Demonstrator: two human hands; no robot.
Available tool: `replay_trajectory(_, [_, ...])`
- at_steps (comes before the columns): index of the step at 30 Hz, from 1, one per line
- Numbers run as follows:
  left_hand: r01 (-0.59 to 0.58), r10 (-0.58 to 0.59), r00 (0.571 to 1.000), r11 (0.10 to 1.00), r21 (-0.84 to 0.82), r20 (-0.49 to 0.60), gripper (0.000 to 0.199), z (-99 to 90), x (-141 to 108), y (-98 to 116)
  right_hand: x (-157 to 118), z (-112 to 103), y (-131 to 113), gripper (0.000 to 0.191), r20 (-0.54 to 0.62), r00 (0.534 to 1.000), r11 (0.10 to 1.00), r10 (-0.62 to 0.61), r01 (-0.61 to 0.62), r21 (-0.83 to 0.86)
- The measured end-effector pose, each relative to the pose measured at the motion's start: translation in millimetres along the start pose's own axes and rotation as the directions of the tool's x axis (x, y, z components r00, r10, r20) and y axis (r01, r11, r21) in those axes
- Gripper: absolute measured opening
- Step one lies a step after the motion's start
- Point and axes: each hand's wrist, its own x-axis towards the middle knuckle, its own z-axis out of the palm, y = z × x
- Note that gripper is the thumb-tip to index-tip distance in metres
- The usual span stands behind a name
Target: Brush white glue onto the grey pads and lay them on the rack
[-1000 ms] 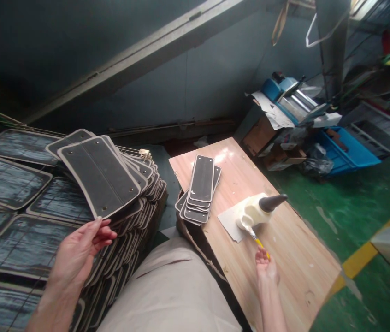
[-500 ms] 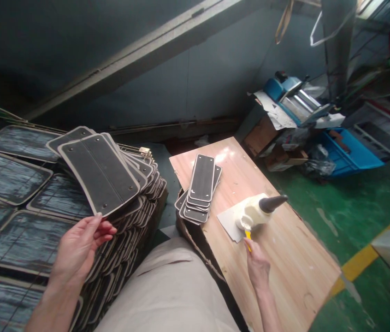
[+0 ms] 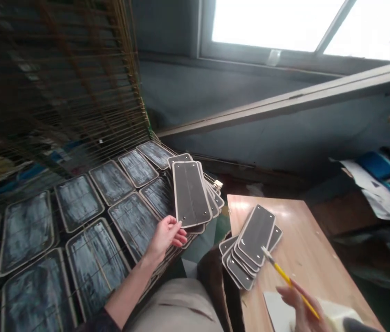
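My left hand (image 3: 168, 236) is closed at the lower corner of a dark rectangular panel (image 3: 191, 193) with a pale border, its thumb on the corner. That panel lies tilted over several similar ones. A thin yellow-handled brush (image 3: 285, 276) with a pale tip is in my right hand (image 3: 304, 306), which is partly blurred at the bottom edge. The brush tip is at the lower corner of the top narrow panel (image 3: 256, 234) in a small stack on the wooden board. Below my right hand lies a pale bottle (image 3: 336, 311) with a dark nozzle, partly hidden.
Panels with streaky whitish coating (image 3: 79, 203) lie in rows on a wire rack at left. Wire racks (image 3: 87, 60) rise behind them. The light wooden board (image 3: 322, 258) stands at right, with white paper (image 3: 276, 311) on it. A blue machine (image 3: 378, 168) is farther right.
The view has turned left. My right hand has lifted the brush from the pale bottle's opening to the stack of narrow panels. My left hand stays at the same panel corner.
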Motion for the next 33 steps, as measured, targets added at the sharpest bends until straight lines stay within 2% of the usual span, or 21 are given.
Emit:
replay_trajectory(2, [0.002,-0.001,1.0,1.0,-0.029,0.027,0.044,-2.8,2.0,-1.3,18.9,25.3,-40.1,0.042,0.041,0.999,0.985,0.014,-0.021,0.171])
replay_trajectory(4, [0.011,-0.007,0.998,0.998,-0.055,0.057,0.044,-5.7,4.0,-2.0,35.7,51.7,-76.3,0.039,0.114,0.991,0.952,-0.077,0.039,0.302])
replay_trajectory(7, [0.008,-0.001,0.995,0.997,-0.077,0.097,0.044,-10.5,6.6,-3.1,61.7,90.2,-116.1,0.033,0.213,0.947,0.918,-0.239,0.149,0.367])
replay_trajectory(9, [0.011,0.0,0.993,0.996,-0.093,0.118,0.044,-13.3,7.5,-4.7,81.6,114.5,-133.7,0.03,0.279,0.896,0.906,-0.346,0.242,0.348])
replay_trajectory(12, [0.029,-0.013,0.992,0.992,-0.123,0.129,0.044,-16.1,7.8,-8.0,115.3,151.1,-152.2,0.028,0.388,0.783,0.87,-0.487,0.397,0.292])
replay_trajectory(16, [0.031,-0.014,0.991,0.991,-0.134,0.132,0.046,-16.9,6.5,-10.5,159.3,200.4,-169.6,0.028,0.477,0.653,0.805,-0.588,0.53,0.267])
replay_trajectory(19, [0.033,-0.017,0.994,0.988,-0.151,0.108,0.047,-15.6,4.3,-10.3,184.6,229.8,-178.8,0.027,0.516,0.563,0.742,-0.645,0.624,0.246])
replay_trajectory(23, [0.051,-0.043,0.998,0.985,-0.163,0.055,0.046,-12.1,1.5,-10.1,206.2,252.6,-187.1,0.026,0.546,0.46,0.658,-0.7,0.712,0.245])
replay_trajectory(26, [0.052,-0.047,0.998,0.982,-0.181,0.032,0.045,-9.5,-0.3,-11.0,215.0,263.1,-189.8,0.027,0.543,0.409,0.597,-0.734,0.769,0.228])
replay_trajectory(29, [0.047,-0.044,0.999,0.979,-0.199,0.018,0.043,-7.6,-2.3,-11.4,218.6,269.6,-188.8,0.027,0.549,0.393,0.58,-0.738,0.785,0.218])
replay_trajectory(33, [0.04,-0.039,0.999,0.978,-0.203,0.011,0.041,-6.8,-4.5,-10.0,214.3,262.8,-182.9,0.025,0.609,0.392,0.628,-0.69,0.743,0.234])
